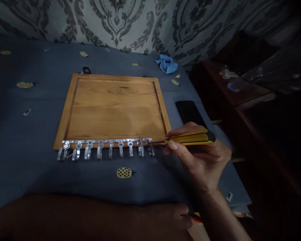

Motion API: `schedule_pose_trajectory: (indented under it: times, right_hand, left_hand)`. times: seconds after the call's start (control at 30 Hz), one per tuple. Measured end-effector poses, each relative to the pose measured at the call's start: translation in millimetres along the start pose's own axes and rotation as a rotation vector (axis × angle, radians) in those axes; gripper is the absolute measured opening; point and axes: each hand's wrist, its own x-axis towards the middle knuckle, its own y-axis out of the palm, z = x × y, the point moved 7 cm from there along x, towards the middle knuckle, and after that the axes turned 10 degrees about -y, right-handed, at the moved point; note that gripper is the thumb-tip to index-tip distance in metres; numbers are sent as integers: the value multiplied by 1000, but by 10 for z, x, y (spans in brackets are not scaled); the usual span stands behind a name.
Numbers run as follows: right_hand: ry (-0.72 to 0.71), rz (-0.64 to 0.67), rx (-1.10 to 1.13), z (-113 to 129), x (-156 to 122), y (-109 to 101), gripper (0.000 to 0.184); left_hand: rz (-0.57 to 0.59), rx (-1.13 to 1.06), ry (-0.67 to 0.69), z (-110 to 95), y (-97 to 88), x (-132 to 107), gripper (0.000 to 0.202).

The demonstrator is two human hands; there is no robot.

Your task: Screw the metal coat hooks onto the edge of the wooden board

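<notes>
A wooden board (115,103) lies flat on a blue patterned cloth (35,160). Several metal hooks (105,148) are screwed in a row along its near edge. My right hand (198,157) is closed round a yellow and black screwdriver (190,138). The screwdriver lies almost level, and its thin tip touches the rightmost hook (149,144). My left hand is not visible; a dark forearm (90,217) crosses the bottom of the view.
A black phone (189,112) lies right of the board. A crumpled blue cloth (167,63) sits near the patterned wall. A small black item (86,70) pokes out behind the board. A dark wooden side table (240,90) with small objects stands to the right.
</notes>
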Motion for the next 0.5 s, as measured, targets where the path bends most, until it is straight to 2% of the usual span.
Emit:
schedule_pose_trajectory:
  times: [0.2, 0.3, 0.5]
  right_hand:
    - [-19, 168, 145, -12, 67, -19, 9]
    - [-46, 160, 124, 25, 66, -38, 19]
    - [-139, 109, -38, 99, 40, -48, 25]
  left_hand:
    - [7, -95, 9, -59, 61, -3, 52]
    - [8, -149, -15, -56, 62, -7, 49]
    - [-2, -181, 3, -26, 9, -10, 42]
